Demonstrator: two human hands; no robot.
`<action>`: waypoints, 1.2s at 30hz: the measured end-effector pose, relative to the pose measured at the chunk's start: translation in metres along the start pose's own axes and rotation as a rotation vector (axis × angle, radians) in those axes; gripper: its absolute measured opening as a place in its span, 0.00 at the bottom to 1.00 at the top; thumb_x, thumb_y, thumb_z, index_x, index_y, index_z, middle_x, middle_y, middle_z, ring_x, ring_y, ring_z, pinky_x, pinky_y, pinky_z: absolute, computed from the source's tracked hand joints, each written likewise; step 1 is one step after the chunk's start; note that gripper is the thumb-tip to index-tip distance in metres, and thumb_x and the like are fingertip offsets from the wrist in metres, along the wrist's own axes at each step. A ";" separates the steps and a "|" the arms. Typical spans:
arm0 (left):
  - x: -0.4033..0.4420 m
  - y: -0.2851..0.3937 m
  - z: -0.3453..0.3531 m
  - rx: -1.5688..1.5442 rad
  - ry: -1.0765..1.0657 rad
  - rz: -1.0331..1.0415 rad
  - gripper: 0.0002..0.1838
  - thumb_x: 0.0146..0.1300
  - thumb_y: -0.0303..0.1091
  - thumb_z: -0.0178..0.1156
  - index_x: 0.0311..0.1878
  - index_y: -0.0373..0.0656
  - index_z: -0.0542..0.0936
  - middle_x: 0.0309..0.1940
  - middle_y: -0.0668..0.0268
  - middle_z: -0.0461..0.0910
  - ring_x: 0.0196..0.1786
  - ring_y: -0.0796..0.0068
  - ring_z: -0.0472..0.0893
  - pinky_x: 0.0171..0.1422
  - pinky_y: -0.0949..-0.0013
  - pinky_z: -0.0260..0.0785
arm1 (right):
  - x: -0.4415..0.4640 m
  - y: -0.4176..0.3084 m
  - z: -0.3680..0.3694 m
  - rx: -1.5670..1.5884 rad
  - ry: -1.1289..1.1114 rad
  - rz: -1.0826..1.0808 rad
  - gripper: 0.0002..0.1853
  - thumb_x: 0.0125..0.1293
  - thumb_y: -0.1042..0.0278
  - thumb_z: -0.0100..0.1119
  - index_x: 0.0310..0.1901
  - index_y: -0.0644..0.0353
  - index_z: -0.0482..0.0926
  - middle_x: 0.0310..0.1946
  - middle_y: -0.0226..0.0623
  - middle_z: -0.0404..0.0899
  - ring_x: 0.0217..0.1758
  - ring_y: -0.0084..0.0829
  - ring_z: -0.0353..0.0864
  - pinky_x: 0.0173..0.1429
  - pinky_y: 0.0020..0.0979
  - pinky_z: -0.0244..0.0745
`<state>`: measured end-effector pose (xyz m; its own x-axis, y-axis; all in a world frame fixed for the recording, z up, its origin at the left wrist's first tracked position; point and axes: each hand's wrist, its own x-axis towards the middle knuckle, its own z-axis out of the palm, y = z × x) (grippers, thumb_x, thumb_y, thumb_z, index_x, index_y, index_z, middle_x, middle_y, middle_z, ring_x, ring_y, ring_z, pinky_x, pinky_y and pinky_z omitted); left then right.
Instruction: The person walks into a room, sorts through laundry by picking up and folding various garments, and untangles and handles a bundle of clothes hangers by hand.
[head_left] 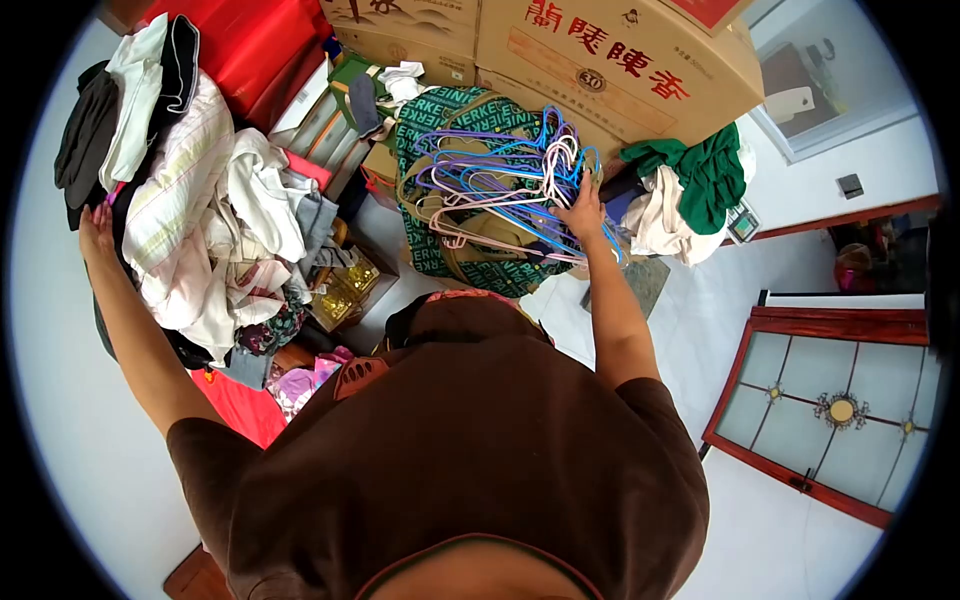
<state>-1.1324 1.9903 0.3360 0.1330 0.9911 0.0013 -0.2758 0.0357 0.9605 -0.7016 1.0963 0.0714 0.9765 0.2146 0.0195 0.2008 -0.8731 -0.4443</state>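
Far to the left, my left hand (pixel 97 232) rests against the dark edge of a large clothes pile (pixel 180 210), just below a dark grey garment (pixel 88 145); its fingers are partly hidden, and I cannot tell whether it grips cloth. My right hand (pixel 585 212) is at the right end of a heap of blue, purple and pink hangers (pixel 490 175), with fingers around some hanger ends. The hangers lie on a green patterned bag (pixel 425 235) with tan straps. White and striped clothes lie in the pile between my arms.
Large cardboard boxes (pixel 610 60) stand behind the bag. A green cloth (pixel 705 180) and a cream cloth (pixel 668 215) lie to its right. Gold items (pixel 345 290) sit in a box left of centre. A red-framed glass door (pixel 830 400) is at the right.
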 end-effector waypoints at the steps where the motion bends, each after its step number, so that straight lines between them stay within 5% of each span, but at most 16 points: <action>1: 0.000 -0.005 -0.003 0.047 -0.013 0.056 0.27 0.68 0.34 0.55 0.66 0.31 0.62 0.60 0.50 0.70 0.56 0.54 0.78 0.59 0.60 0.74 | 0.003 0.002 0.000 0.001 0.064 -0.023 0.57 0.41 0.51 0.76 0.71 0.56 0.52 0.62 0.52 0.68 0.66 0.48 0.67 0.68 0.55 0.58; 4: -0.083 -0.022 0.039 0.146 0.101 0.267 0.22 0.65 0.34 0.58 0.59 0.32 0.70 0.54 0.53 0.75 0.52 0.59 0.79 0.56 0.63 0.73 | 0.021 0.019 -0.006 0.123 -0.007 -0.055 0.34 0.44 0.50 0.73 0.48 0.64 0.72 0.42 0.54 0.80 0.46 0.53 0.80 0.49 0.44 0.75; 8: -0.177 -0.051 0.082 0.472 0.130 0.673 0.22 0.61 0.33 0.62 0.55 0.29 0.73 0.48 0.55 0.77 0.47 0.65 0.78 0.52 0.68 0.71 | 0.021 0.013 -0.015 0.054 -0.043 -0.047 0.32 0.46 0.46 0.71 0.46 0.64 0.74 0.37 0.52 0.80 0.43 0.52 0.80 0.48 0.45 0.73; 11: -0.261 -0.064 0.121 0.697 0.130 0.983 0.21 0.62 0.35 0.62 0.55 0.32 0.76 0.51 0.54 0.74 0.48 0.64 0.76 0.52 0.65 0.69 | 0.023 0.027 0.019 -0.032 0.215 -0.235 0.35 0.48 0.43 0.69 0.47 0.66 0.75 0.38 0.53 0.80 0.46 0.53 0.79 0.53 0.45 0.72; 12: -0.285 -0.070 0.132 0.668 0.054 0.998 0.20 0.63 0.36 0.61 0.55 0.35 0.76 0.52 0.54 0.73 0.51 0.64 0.74 0.53 0.66 0.68 | 0.018 0.016 0.005 0.036 0.022 -0.113 0.37 0.48 0.40 0.69 0.50 0.65 0.73 0.50 0.57 0.77 0.57 0.51 0.75 0.60 0.47 0.69; 16: -0.341 -0.128 0.148 0.675 -0.267 0.816 0.17 0.64 0.31 0.58 0.55 0.38 0.76 0.56 0.58 0.74 0.55 0.64 0.74 0.56 0.65 0.67 | 0.025 0.007 -0.006 0.112 -0.220 0.055 0.40 0.44 0.39 0.69 0.50 0.66 0.71 0.48 0.58 0.78 0.53 0.52 0.78 0.58 0.46 0.71; 21: -0.428 -0.199 0.177 0.710 -0.662 0.607 0.13 0.63 0.28 0.58 0.52 0.42 0.78 0.49 0.65 0.79 0.50 0.71 0.77 0.53 0.69 0.67 | 0.012 -0.016 -0.025 0.026 -0.149 -0.001 0.31 0.45 0.51 0.67 0.47 0.64 0.74 0.41 0.58 0.81 0.47 0.53 0.80 0.53 0.45 0.74; 25: -0.491 -0.218 0.212 0.712 -0.873 0.642 0.12 0.60 0.31 0.62 0.46 0.40 0.81 0.46 0.55 0.80 0.53 0.55 0.77 0.60 0.61 0.66 | -0.004 -0.040 -0.039 0.006 -0.055 -0.105 0.27 0.44 0.55 0.68 0.45 0.63 0.77 0.34 0.55 0.82 0.40 0.52 0.82 0.47 0.45 0.76; 31: -0.539 -0.205 0.273 0.750 -1.061 0.950 0.38 0.52 0.44 0.71 0.65 0.39 0.69 0.59 0.52 0.72 0.66 0.52 0.67 0.70 0.56 0.56 | -0.038 -0.112 -0.086 0.015 0.093 -0.297 0.21 0.46 0.65 0.67 0.44 0.60 0.77 0.31 0.48 0.83 0.34 0.48 0.83 0.39 0.43 0.77; 34: -0.549 -0.201 0.305 0.715 -1.115 0.975 0.43 0.47 0.52 0.72 0.64 0.40 0.69 0.59 0.53 0.72 0.66 0.54 0.68 0.72 0.51 0.50 | -0.044 -0.129 -0.091 0.048 0.208 -0.530 0.17 0.44 0.75 0.63 0.41 0.59 0.77 0.31 0.44 0.82 0.34 0.46 0.82 0.37 0.42 0.76; 36: -0.546 -0.194 0.323 0.741 -1.309 0.665 0.46 0.44 0.53 0.74 0.63 0.39 0.68 0.58 0.53 0.73 0.67 0.54 0.67 0.73 0.53 0.50 | -0.048 -0.140 -0.093 0.065 0.268 -0.628 0.17 0.43 0.78 0.62 0.40 0.60 0.77 0.30 0.43 0.81 0.32 0.46 0.81 0.37 0.40 0.76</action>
<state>-0.8438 1.4011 0.2390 0.9561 0.0172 0.2927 -0.1730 -0.7729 0.6104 -0.7691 1.1679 0.2162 0.6641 0.5484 0.5082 0.7382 -0.5889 -0.3291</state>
